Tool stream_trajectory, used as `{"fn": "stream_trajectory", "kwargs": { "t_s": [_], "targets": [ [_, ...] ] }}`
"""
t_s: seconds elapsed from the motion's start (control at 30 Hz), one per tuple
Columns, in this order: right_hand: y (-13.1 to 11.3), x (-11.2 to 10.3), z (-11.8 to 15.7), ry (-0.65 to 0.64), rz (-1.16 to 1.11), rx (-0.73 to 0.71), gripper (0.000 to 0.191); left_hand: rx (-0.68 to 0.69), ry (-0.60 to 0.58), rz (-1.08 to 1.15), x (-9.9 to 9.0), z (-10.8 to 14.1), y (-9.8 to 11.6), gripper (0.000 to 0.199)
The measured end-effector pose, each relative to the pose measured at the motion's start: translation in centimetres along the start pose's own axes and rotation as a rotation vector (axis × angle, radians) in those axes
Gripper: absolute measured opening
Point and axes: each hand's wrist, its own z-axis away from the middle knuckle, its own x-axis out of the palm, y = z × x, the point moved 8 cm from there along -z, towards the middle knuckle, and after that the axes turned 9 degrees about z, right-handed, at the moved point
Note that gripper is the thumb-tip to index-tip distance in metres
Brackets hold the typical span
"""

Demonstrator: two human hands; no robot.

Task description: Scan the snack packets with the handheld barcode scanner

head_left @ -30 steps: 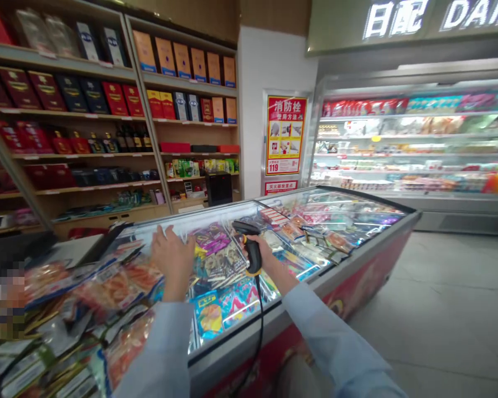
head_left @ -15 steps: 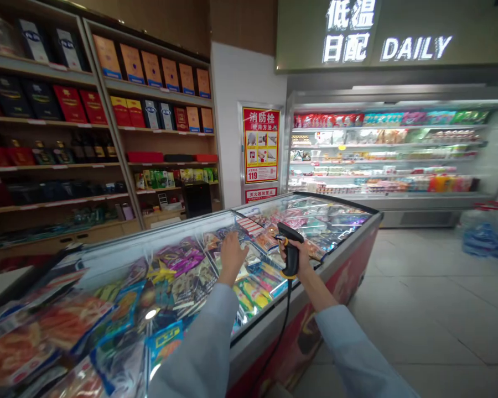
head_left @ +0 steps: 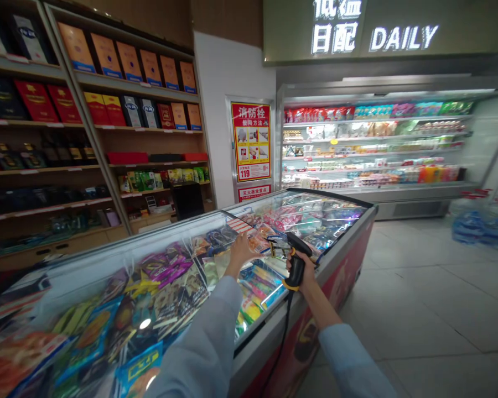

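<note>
Scanner [head_left: 297, 270], black with yellow trim, stands tilted just right of the centre of the frame, above the near edge of the chest freezer [head_left: 344, 251]. The right hand [head_left: 308, 271] grasps it by the handle. The left hand [head_left: 240, 257], at the centre of the frame, is released: fingers spread and curved, nothing seen in it. Whether it touches the glass cannot be told.

Progress, as judged: the scanner is taken up and held ready, which may be counted as done. No package is in either hand. Whether any code has been read cannot be determined, nor how much remains; the packages seen lie in the freezer.

Count: hands, two; scanner, one; cord [head_left: 288, 318], one, hanging from the handle toward the bottom of the frame; chest freezer, one, running from lower left to right of centre. Purple packages [head_left: 172, 265], left of centre, overlap and cannot be counted reliably. Upper left, orange boxes [head_left: 128, 61] number six in the row on the shelf [head_left: 112, 84]. Fire-hydrant poster [head_left: 250, 141], upper centre, one. Lit refrigerated case [head_left: 357, 204], right of the frame, one; its stock is too small to count.
</note>
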Motion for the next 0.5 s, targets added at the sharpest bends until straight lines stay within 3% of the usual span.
{"fn": "stream_trajectory", "kwargs": {
  "t_s": [0.2,0.5],
  "targets": [
    [0.1,0.1,0.1,0.010,-0.001,0.023,0.023,0.026,-0.143,-0.062,2.6,-1.7,-1.8,0.122],
    [0.1,0.5,-0.1,-0.008,0.042,0.024,0.024,0.065,-0.141,-0.118,3.1,-1.6,-0.9,0.097]
  ]
}}
